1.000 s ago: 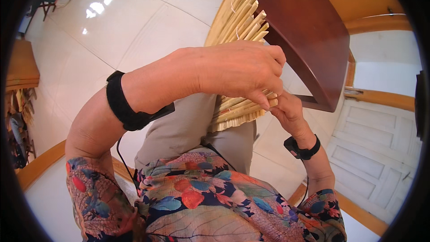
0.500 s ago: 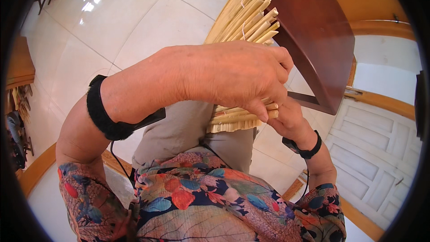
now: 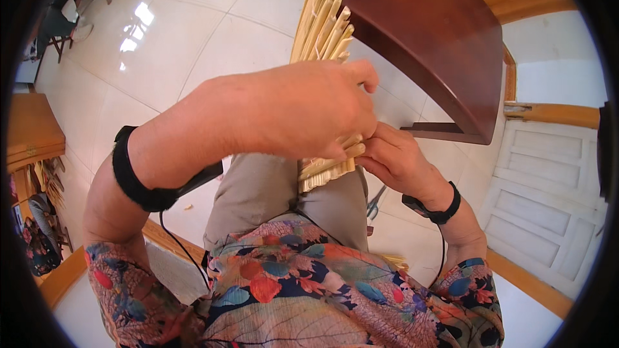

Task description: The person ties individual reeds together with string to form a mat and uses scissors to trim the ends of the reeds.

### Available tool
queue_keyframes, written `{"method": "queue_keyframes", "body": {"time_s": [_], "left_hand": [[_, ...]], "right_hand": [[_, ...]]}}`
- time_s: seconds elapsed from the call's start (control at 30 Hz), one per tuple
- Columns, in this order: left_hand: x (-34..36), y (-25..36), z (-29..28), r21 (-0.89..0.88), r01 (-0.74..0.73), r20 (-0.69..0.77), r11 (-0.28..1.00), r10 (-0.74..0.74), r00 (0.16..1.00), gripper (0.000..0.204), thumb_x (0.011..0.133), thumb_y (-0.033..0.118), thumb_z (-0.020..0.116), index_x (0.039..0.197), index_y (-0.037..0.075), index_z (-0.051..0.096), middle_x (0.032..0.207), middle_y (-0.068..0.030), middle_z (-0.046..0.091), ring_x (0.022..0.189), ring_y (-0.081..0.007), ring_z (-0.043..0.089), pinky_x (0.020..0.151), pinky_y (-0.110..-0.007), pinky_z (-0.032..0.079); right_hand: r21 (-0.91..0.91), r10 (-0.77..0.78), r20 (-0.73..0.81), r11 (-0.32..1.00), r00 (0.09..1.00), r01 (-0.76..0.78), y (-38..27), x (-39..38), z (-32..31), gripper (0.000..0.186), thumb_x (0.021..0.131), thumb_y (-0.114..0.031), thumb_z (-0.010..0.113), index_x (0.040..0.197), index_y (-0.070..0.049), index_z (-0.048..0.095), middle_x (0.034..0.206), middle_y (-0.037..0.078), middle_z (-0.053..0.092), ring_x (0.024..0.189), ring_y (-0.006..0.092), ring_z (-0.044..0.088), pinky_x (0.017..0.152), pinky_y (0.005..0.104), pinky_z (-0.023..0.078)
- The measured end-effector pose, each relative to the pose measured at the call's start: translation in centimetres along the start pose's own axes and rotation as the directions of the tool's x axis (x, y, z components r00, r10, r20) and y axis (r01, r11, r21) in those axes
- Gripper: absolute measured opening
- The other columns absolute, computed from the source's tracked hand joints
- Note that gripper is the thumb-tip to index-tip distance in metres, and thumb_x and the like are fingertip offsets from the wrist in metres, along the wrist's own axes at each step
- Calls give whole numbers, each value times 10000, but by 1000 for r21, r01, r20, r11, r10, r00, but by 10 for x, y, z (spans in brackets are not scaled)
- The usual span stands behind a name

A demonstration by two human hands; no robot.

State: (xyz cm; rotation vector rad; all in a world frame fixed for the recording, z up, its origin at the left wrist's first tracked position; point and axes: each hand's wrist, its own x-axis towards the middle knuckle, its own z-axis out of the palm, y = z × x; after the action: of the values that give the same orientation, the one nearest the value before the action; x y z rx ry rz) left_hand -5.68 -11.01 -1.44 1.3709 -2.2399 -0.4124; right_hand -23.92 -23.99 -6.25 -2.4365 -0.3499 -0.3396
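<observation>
A mat-like bundle of pale yellow straw sticks [image 3: 322, 32], tied with thin string, rests across my grey-trousered lap [image 3: 251, 200], its loose ends fanning toward the top. My left hand [image 3: 309, 113] reaches across it from the left, fingers curled over the sticks with the index finger raised; its thumb lies by the lower stick ends. My right hand [image 3: 393, 158] is at the right edge of the bundle, fingers closed on the sticks just under my left hand. Exactly what the fingertips pinch is partly hidden.
A dark red wooden table [image 3: 432, 45] stands ahead right, a white panelled door [image 3: 541, 200] at right. A brown wooden cabinet [image 3: 35, 129] with straw bundles is at left; someone's dark-trousered leg [image 3: 51, 22] shows by stools at upper left. Scissors [image 3: 374, 206] show beside my right leg.
The straw bundle and both hands have shifted somewhat leftward and slightly down in view, with the grip kept. The surroundings have shifted too, showing more of the upper-left person and scissors at right.
</observation>
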Motion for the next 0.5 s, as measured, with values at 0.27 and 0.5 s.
{"method": "queue_keyframes", "body": {"time_s": [0.27, 0.5], "left_hand": [[15, 17, -17, 155, 106, 378, 982, -158, 912, 104, 698, 60, 598, 802, 60, 605, 815, -31, 584, 916, -242, 512, 778, -333, 436], [20, 14, -12, 68, 92, 371, 993, -110, 922, 122, 671, 16, 565, 779, 61, 600, 793, -45, 567, 849, -238, 510, 693, -338, 460]], "right_hand": [[-11, 75, -78, 997, 994, -76, -1, 1, 1, 175, 692, -72, 698, 794, -50, 557, 688, 72, 466, 591, 241, 510, 508, 330, 433], [-69, -143, -24, 988, 989, 141, 8, 5, -3, 128, 716, -69, 630, 757, -50, 510, 668, 78, 426, 596, 241, 477, 508, 339, 408]]}}
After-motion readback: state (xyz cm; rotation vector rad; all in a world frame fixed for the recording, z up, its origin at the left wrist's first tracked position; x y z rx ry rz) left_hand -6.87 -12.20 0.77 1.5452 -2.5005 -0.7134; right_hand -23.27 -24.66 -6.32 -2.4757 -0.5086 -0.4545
